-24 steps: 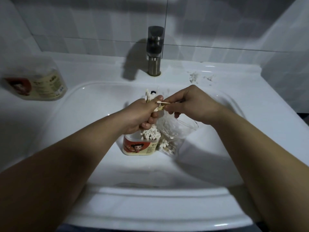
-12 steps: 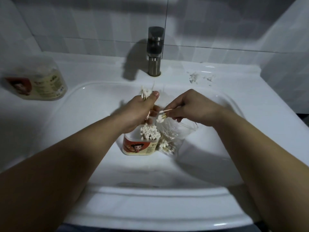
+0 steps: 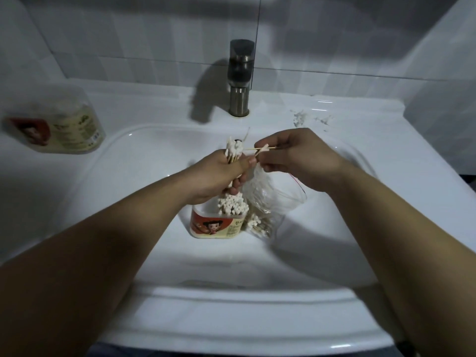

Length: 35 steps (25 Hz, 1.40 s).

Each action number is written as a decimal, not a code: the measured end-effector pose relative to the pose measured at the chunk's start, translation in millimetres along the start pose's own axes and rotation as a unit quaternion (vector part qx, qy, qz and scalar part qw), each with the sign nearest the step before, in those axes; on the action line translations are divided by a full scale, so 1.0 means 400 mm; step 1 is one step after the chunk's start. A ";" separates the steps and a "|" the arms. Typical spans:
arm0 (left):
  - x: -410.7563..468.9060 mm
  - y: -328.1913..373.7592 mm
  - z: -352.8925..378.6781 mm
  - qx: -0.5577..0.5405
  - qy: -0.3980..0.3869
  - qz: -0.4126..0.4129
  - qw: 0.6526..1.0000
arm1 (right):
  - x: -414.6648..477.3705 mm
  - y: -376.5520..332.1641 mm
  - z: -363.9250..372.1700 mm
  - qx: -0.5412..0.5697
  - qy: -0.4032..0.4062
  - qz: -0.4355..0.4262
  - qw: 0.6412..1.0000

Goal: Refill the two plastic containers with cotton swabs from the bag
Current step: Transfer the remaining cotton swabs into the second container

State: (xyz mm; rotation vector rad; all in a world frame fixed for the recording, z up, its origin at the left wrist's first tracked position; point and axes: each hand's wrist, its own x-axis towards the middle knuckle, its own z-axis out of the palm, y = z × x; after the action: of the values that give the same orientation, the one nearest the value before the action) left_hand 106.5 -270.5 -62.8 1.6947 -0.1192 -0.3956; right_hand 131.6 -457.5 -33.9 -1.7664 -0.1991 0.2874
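Mid-task, first fill looks well on. One open container (image 3: 216, 225) stands in the sink (image 3: 123, 181), centre of the basin, just under the hands. The right part of its mouth is packed with upright cotton swabs (image 3: 233, 204); the left part looks unfilled. Above it the left hand (image 3: 219, 173), fingers curled tight round a bundle of swabs (image 3: 233, 150), heads poking up out of the fist. Just right of it the right hand (image 3: 296, 155), fingers pinching a few swabs (image 3: 260, 148) held sideways, tips toward the bundle. Judged: strays being gathered into the bundle before it goes down into the container. The clear plastic bag (image 3: 273, 202) touches the container's right side, under the right hand. More swabs lie at its bottom, so stock remains. The second container (image 3: 59, 124) sits far left on the worktop (image 3: 412, 155), well apart from the hands. Done or yet to do, cannot tell.

Hard to see:
- The second container is blurred near the frame edge, so lid on or off and fill level are unclear.
- The left hand hides the bundle's lower ends and the container's far rim.
- The count in the right pinch is unclear.
- Whether the right hand also holds the bag's mouth, cannot tell.
- The white bits (image 3: 300, 119) on the worktop right of the tap (image 3: 240, 81) are too small to name
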 end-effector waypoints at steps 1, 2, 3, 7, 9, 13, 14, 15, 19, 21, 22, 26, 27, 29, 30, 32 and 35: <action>0.000 0.000 0.001 0.000 0.000 0.001 1.000 | 0.002 0.002 0.003 0.032 -0.001 0.000 0.999; 0.003 -0.002 0.001 0.004 0.000 0.002 1.000 | 0.002 0.003 0.006 0.046 -0.003 -0.001 0.999; 0.004 -0.002 0.002 0.008 -0.002 0.003 1.000 | 0.002 0.005 0.008 0.050 -0.003 -0.004 0.999; 0.000 -0.003 -0.001 0.034 -0.008 0.002 0.999 | 0.005 0.010 0.006 0.043 -0.022 -0.008 0.999; 0.000 -0.008 -0.003 0.053 -0.004 -0.002 0.999 | 0.007 0.012 0.004 0.034 -0.034 -0.002 0.999; 0.004 -0.009 -0.002 0.051 0.001 -0.017 0.999 | 0.004 0.007 -0.012 0.052 -0.062 0.007 0.997; 0.005 -0.008 0.000 0.050 -0.004 -0.021 0.999 | 0.004 0.006 -0.016 0.055 -0.065 0.005 0.996; 0.005 -0.008 0.001 0.048 -0.005 -0.027 0.998 | 0.004 0.004 -0.017 0.064 -0.061 0.002 0.996; 0.005 -0.009 0.000 0.053 0.010 -0.024 0.998 | 0.014 0.004 -0.033 0.032 0.062 0.000 0.998; -0.001 -0.004 0.000 0.054 0.043 -0.015 0.997 | 0.017 0.007 -0.041 -0.123 0.087 -0.009 0.989; -0.002 -0.002 -0.001 0.050 0.065 -0.011 0.997 | 0.015 0.008 -0.038 -0.188 0.075 -0.011 0.979; -0.001 0.000 -0.001 0.030 0.088 -0.010 0.996 | 0.003 0.003 -0.008 -0.279 0.014 -0.012 0.960; -0.001 -0.003 0.000 0.039 0.075 -0.015 0.996 | 0.001 0.002 -0.004 -0.269 0.008 -0.012 0.963; 0.000 -0.010 0.003 0.064 0.049 -0.024 0.996 | 0.002 0.006 0.000 -0.254 0.013 -0.008 0.967; 0.001 -0.012 0.003 0.076 0.042 -0.027 0.996 | 0.001 0.006 0.003 -0.247 0.020 -0.008 0.969; 0.004 -0.016 0.000 0.077 0.036 -0.035 0.996 | 0.003 0.012 0.006 -0.216 0.041 -0.020 0.975; 0.005 -0.017 0.000 0.061 0.021 -0.045 0.997 | 0.019 0.035 0.006 -0.158 0.059 -0.044 0.985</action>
State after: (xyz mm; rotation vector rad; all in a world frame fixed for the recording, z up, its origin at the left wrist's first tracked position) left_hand 107.2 -270.1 -69.9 1.8323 -0.0359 -0.4269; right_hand 137.7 -456.0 -48.8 -2.0751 -0.2476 0.0895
